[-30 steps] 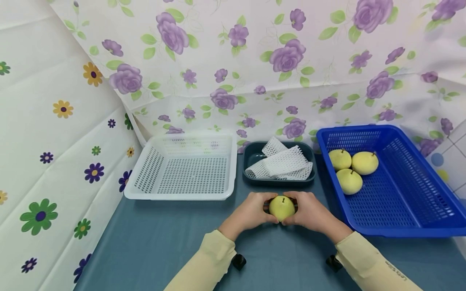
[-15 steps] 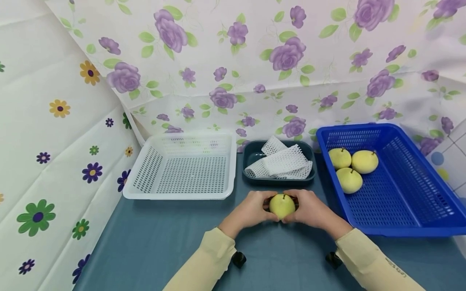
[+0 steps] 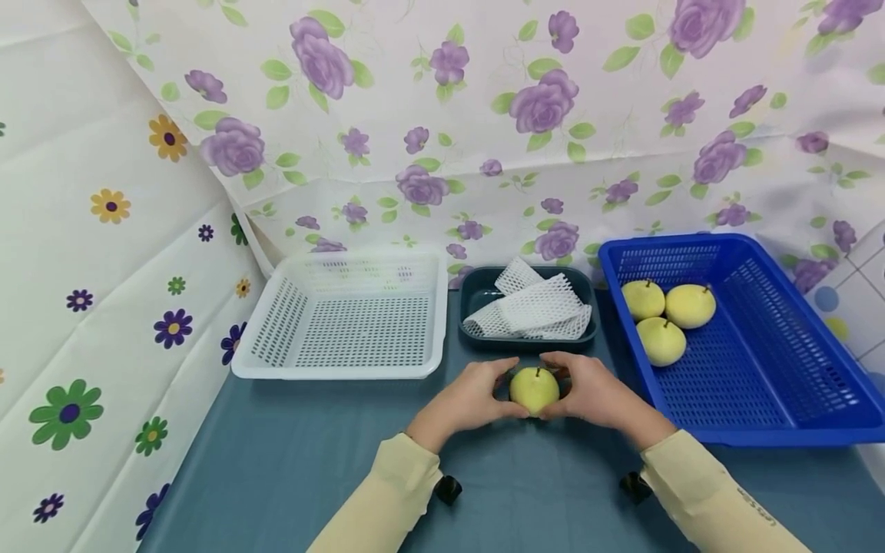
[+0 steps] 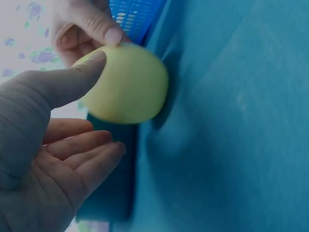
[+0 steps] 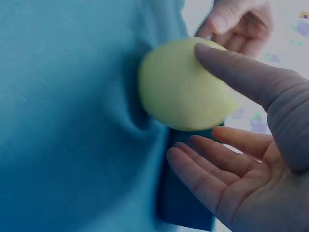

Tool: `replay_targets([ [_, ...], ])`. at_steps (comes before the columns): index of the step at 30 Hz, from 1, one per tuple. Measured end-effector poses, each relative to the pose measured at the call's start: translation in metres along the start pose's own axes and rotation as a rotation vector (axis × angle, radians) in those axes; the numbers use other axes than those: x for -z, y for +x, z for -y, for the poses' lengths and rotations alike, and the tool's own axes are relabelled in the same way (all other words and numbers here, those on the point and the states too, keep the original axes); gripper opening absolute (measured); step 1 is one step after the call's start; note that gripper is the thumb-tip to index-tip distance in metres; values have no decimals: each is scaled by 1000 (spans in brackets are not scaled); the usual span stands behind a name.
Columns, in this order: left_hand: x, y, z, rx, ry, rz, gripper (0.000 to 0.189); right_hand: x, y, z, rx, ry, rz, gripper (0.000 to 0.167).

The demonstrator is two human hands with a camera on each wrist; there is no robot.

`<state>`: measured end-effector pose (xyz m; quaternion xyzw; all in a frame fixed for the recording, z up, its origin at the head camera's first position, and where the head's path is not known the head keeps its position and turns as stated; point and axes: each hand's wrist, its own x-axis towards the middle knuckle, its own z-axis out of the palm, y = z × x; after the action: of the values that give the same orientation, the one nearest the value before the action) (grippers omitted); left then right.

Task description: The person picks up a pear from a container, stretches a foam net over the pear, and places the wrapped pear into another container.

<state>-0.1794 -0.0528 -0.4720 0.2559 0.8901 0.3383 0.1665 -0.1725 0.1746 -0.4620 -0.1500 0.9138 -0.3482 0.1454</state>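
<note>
A yellow-green pear (image 3: 535, 392) sits on the blue-green tabletop, stem up, between the two hands in the head view. My left hand (image 3: 469, 395) is at its left side, its thumb touching the pear (image 4: 128, 87) while the other fingers stand apart from it, fairly straight, in the left wrist view. On the right side, my right hand (image 3: 589, 392) lies much the same way. Its thumb rests against the pear (image 5: 178, 87) and a gap shows between the fruit and the remaining fingers in the right wrist view.
Behind the hands is a dark green tray (image 3: 528, 346) with white foam net sleeves (image 3: 535, 307). A white perforated basket (image 3: 339, 373) stands at left. At right, a blue basket (image 3: 733, 384) holds several pears (image 3: 661, 342). Floral sheets (image 3: 442, 115) hang behind.
The fingers of both hands have spread away from the pear, and the wrists have drawn slightly apart. The pear has stayed in nearly the same spot.
</note>
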Motion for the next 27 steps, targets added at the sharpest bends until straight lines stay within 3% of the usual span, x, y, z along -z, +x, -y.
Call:
replay_targets([
  [3,10,-7,1,9,55,-46,72,12,-3,7,-18,-22,17,90],
  [7,20,-13,2,20,56,-171,59,30,-5,17,-14,-66,5,77],
  [12,18,-10,3,-12,93,-348,54,48,-1,28,-12,-78,-99,53],
  [15,13,-2,3,0,180,-421,57,55,5,35,-9,-96,-180,47],
  [21,8,17,7,127,364,-441,63,56,28,41,-54,-130,-251,49],
  [27,7,25,10,158,488,-417,59,52,46,30,-85,-155,-247,47],
])
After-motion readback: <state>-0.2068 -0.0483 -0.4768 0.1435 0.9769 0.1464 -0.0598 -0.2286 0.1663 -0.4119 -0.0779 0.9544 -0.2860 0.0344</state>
